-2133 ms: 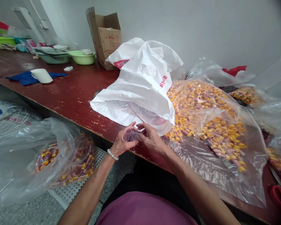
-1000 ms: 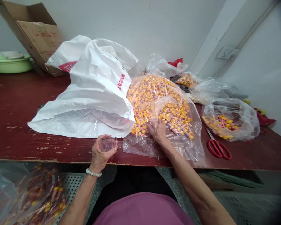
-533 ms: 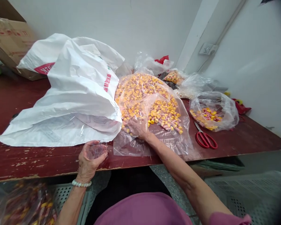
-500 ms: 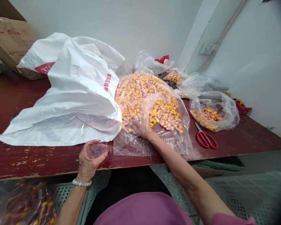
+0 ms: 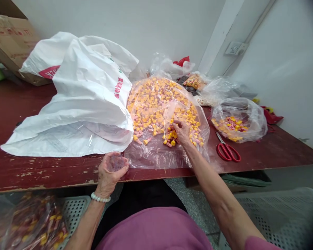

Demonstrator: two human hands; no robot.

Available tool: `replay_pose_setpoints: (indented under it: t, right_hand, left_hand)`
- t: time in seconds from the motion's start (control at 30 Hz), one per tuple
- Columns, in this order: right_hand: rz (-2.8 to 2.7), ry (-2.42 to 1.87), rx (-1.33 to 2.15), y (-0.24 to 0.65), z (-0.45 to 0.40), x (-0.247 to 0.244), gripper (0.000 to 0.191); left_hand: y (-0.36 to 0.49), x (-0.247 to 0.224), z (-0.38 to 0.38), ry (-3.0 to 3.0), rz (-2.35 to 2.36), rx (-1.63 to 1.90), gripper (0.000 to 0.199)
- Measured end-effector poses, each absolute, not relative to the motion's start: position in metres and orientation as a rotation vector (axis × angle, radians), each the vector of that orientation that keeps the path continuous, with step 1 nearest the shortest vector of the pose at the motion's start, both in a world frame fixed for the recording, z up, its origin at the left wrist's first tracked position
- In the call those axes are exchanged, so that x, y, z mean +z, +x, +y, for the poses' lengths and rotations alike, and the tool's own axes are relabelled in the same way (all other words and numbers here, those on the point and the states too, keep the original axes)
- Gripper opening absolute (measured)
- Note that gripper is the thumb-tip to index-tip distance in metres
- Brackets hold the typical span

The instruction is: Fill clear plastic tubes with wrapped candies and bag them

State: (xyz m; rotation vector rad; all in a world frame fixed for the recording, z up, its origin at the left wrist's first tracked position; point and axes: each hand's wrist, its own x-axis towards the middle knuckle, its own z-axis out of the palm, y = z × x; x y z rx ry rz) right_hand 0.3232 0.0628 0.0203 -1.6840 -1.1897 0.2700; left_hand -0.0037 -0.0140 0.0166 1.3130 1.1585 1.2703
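Observation:
A clear plastic cup (image 5: 115,163) is wrapped in the fingers of my left hand (image 5: 108,175) at the table's front edge. Inside the mouth of a large clear bag (image 5: 156,158), my right hand (image 5: 182,132) reaches down among small red-and-white pieces with yellow caps (image 5: 159,92). Its fingers are pinched together at a small cluster of these pieces; what they grip is too small to make out. Left of the bag lies a big white sack (image 5: 80,90) with clear plastic items in its opening.
Red-handled scissors (image 5: 228,152) lie right of the bag, before a smaller open bag (image 5: 240,125) of capped pieces. A cardboard box (image 5: 14,41) stands back left. Below the dark red table (image 5: 54,173) are a filled bag (image 5: 36,222) and plastic crates.
My right hand has moved right within the bag, and a small cluster now lies apart beneath its fingers. My left hand has shifted slightly right with the cup.

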Motion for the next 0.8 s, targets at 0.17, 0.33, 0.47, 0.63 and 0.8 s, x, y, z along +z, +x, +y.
replay_pose_setpoints:
  t: [0.17,0.33,0.47,0.63,0.8]
  right_hand:
    - [-1.094,-1.524,0.351,0.319,0.029,0.036,0.039]
    - [-1.081,-1.195,0.718,0.259,-0.028,0.056,0.034]
    - [-1.305,-1.141,0.787,0.211,-0.056,0.059,0.023]
    - [-1.550,-1.214,0.579,0.202,-0.063,0.059,0.016]
    - [-1.702,-1.197,0.509,0.209,-0.070,0.059,0.015]
  left_hand:
    - [0.009,0.021,-0.019,1.315,1.119,1.211,0.051]
    - [0.024,0.034,-0.029,1.456,1.093,1.130,0.048]
    - [0.035,0.042,-0.038,1.491,1.042,1.055,0.048]
    - [0.041,0.043,-0.042,1.527,1.022,1.036,0.046]
    - [0.041,0.042,-0.041,1.534,0.969,1.042,0.046]
